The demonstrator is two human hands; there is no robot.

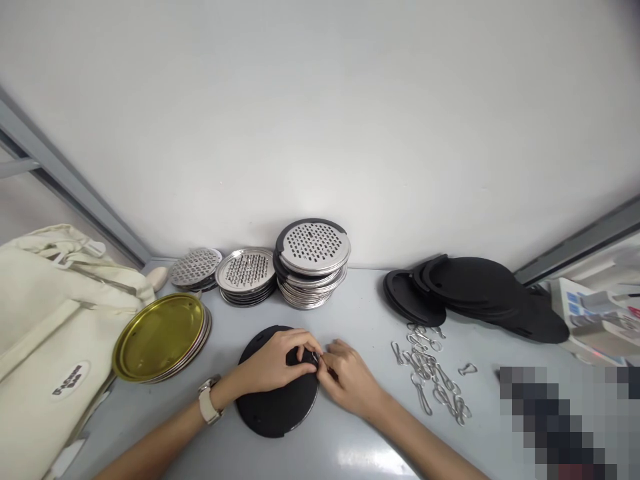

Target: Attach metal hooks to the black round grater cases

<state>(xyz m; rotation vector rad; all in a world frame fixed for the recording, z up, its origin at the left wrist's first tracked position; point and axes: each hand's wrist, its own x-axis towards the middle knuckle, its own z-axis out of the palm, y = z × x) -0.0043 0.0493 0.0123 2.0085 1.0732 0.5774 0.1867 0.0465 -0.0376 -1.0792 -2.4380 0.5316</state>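
left grip (273, 363), right grip (349, 380): closed together on small metal clip (315, 358) at rim of black disc (275, 412); loose clips (425, 370) remain to their right.

Free passage runs between the steel grater stacks (311, 265) and metal clips (427, 373).

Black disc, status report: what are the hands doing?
Left hand resting on the black disc. Right hand at its edge. Both pinching a small metal piece. Metal clips piled to the right, apart from the disc.

Matt black plastic disc (274, 412)
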